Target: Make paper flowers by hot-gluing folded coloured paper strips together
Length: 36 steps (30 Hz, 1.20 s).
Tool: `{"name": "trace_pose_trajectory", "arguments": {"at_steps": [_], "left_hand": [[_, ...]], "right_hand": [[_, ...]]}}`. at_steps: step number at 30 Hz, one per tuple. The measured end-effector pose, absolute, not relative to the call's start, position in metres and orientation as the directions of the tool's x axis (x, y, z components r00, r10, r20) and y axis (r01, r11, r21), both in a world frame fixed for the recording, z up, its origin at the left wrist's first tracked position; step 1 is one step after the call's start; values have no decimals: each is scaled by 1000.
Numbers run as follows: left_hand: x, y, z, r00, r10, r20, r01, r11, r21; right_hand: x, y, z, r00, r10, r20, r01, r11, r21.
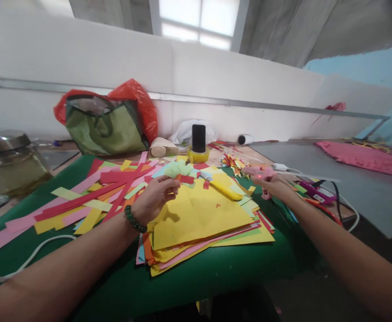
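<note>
The left hand (157, 197) had its fingertips pinched together on a fan-like piece of pale green paper (178, 168), which it held above the far end of a stack of yellow paper (199, 214). The piece spread away from the fingertips, its broad side running across the view. A red strip (186, 180) showed just beside those fingers; whether it was gripped too, I could not tell.

The right hand (278, 184) had its fingers curled around a pink glue gun (266, 172) in the air beyond the stack's right side. The gun's long axis lay nearly level, its blurred front end pointing left towards the paper piece, and its grip hung downward. A small red light glowed on its body.

On the stack lay a yellow cutter (224, 188), slanting with its blade end far and left. Coloured strips (115, 176) overlapped left of the stack.
</note>
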<state>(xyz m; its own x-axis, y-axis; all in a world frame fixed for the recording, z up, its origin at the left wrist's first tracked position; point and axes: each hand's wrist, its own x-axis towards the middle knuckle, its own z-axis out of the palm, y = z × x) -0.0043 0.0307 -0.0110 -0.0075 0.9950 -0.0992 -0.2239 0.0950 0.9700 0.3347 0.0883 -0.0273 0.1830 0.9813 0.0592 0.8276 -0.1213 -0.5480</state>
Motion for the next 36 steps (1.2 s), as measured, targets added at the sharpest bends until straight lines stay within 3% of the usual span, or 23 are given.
{"name": "trace_pose_trajectory", "arguments": {"at_steps": [5, 9, 14, 18, 23, 27, 32, 36], "left_hand": [[-9, 38, -9, -181, 979, -92, -333, 27, 943], [-10, 39, -8, -206, 972, -112, -362, 31, 932], [-10, 39, -8, -211, 972, -105, -369, 20, 929], [-10, 39, -9, -200, 975, -97, -355, 20, 935], [-8, 38, -15, -120, 986, -117, -293, 77, 953], [-7, 37, -19, -63, 993, -103, -238, 85, 968], [-7, 38, -24, -21, 997, -68, -184, 63, 981], [-6, 38, -26, -6, 998, -56, -144, 54, 988]], "right_hand": [[341, 88, -38, 147, 989, -5, 907, -136, -398], [341, 77, -28, 30, 999, -24, 960, -36, -277], [330, 52, -11, 40, 997, 65, 999, -41, 14], [302, 32, -5, -125, 984, 123, 982, 105, 154], [239, 41, 7, -425, 891, 161, 900, 434, -30], [202, 80, 5, -579, 800, 160, 807, 590, -33], [197, 111, -12, -655, 738, 160, 738, 671, -75], [202, 116, -14, -626, 771, 116, 755, 637, -156]]}}
